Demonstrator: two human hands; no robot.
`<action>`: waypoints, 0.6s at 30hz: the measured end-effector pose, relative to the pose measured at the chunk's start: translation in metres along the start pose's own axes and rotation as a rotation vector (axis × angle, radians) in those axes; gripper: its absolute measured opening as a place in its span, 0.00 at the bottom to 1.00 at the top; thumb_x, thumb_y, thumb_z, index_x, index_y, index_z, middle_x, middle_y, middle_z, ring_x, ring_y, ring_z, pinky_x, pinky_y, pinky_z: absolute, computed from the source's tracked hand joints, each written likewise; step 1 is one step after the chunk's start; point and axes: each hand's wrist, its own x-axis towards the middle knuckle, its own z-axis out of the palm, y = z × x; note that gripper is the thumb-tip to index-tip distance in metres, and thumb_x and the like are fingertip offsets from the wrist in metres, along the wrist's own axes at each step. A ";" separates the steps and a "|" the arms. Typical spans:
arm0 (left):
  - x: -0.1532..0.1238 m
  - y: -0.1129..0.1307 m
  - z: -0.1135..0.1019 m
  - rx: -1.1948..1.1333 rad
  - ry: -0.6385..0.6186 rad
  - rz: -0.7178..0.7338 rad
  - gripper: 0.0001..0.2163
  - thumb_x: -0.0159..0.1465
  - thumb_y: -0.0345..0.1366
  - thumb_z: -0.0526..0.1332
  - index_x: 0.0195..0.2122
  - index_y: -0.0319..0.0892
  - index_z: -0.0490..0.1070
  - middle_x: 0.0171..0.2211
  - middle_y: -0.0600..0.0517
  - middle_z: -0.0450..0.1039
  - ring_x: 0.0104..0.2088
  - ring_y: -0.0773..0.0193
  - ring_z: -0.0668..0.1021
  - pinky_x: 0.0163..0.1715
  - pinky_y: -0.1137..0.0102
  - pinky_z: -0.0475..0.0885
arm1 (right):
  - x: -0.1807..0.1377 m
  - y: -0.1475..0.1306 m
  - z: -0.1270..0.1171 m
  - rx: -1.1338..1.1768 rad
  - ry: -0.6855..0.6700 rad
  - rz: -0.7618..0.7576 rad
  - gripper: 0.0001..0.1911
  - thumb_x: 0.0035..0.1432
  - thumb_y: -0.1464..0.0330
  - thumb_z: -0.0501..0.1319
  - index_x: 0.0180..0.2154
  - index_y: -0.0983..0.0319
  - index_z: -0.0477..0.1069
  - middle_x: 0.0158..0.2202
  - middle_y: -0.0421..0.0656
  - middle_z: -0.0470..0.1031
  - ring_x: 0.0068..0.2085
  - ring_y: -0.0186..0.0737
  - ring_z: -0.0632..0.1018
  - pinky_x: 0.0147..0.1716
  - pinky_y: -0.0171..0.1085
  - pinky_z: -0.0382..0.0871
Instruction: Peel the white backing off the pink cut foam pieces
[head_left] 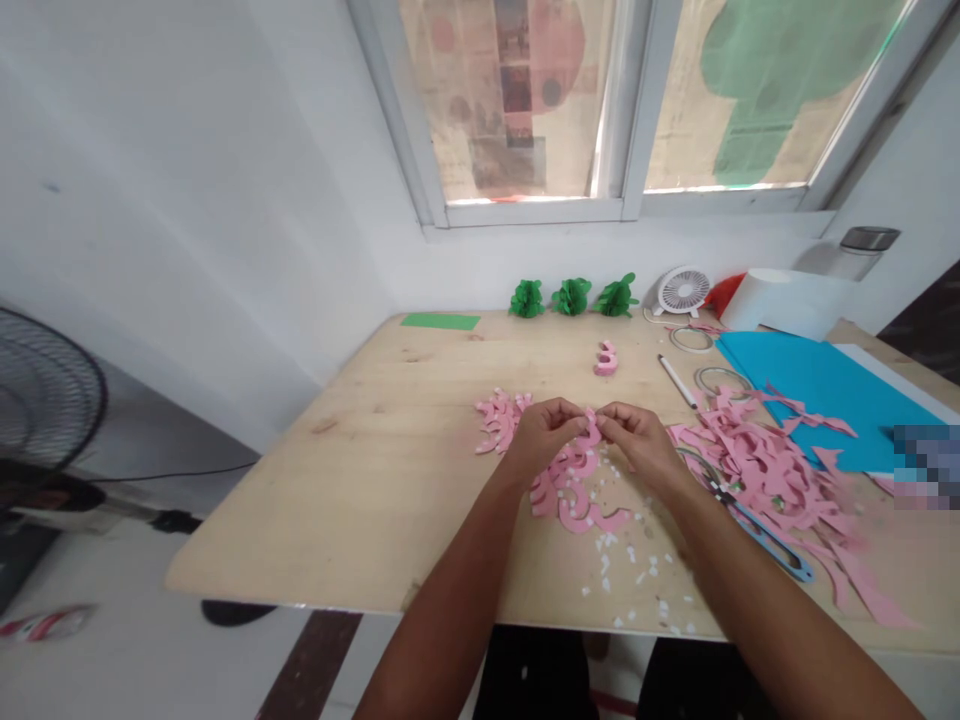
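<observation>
Both hands meet over the middle of a wooden table [360, 480]. My left hand [544, 432] and my right hand [634, 437] pinch the same small pink paper cutout [592, 428] between fingertips. Under and around the hands lie several pink paper cutouts [570, 495], with another pile [499, 420] just left of my left hand. Small white paper bits [626, 565] are scattered toward the table's near edge.
Pink paper scraps [757, 465] and blue-handled scissors [776, 545] lie right of my right arm. Beyond are blue paper sheets [817, 385], a white pen [677, 380], a small white fan [682, 292], three green paper ornaments [571, 297], a green sheet [440, 321]. A floor fan [45, 400] stands left.
</observation>
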 end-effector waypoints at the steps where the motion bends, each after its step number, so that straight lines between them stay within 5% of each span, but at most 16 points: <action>1: 0.000 0.000 0.000 0.006 0.001 0.001 0.06 0.51 0.35 0.63 0.26 0.37 0.70 0.23 0.53 0.71 0.25 0.70 0.71 0.28 0.75 0.65 | 0.000 0.001 0.000 -0.003 -0.004 -0.004 0.13 0.48 0.59 0.58 0.24 0.64 0.67 0.20 0.36 0.63 0.19 0.27 0.59 0.15 0.29 0.49; 18: 0.000 -0.004 -0.003 0.061 -0.006 0.007 0.07 0.52 0.36 0.62 0.25 0.37 0.69 0.22 0.53 0.70 0.25 0.69 0.72 0.29 0.73 0.66 | 0.005 0.012 -0.002 -0.004 -0.052 -0.071 0.13 0.50 0.59 0.58 0.25 0.64 0.68 0.20 0.37 0.62 0.22 0.31 0.61 0.21 0.31 0.53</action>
